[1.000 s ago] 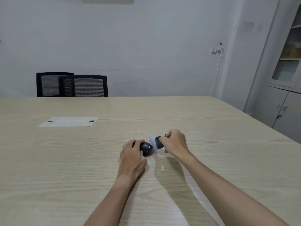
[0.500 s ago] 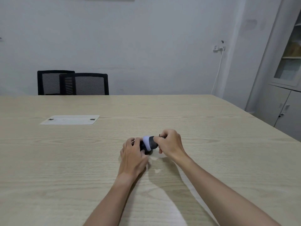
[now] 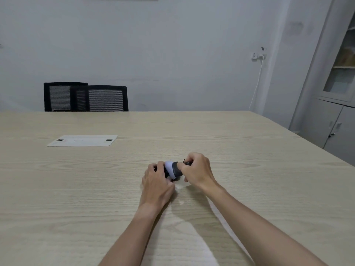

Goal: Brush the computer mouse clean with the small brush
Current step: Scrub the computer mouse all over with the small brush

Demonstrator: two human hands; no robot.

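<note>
Table (image 3: 76, 189), mouse (image 3: 166, 172) under L fingers (image 3: 156, 168)

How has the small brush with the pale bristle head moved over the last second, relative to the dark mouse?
Yes. The small brush with the pale bristle head has slid left onto the dark mouse, which the left hand holds.

mouse and brush on the tabletop

the dark computer mouse (image 3: 166, 174) lies on the tabletop (image 3: 76, 189), mostly hidden. the small brush (image 3: 172, 169), pale bristles and dark collar, lies sideways across it, bristle end touching the mouse.
</note>
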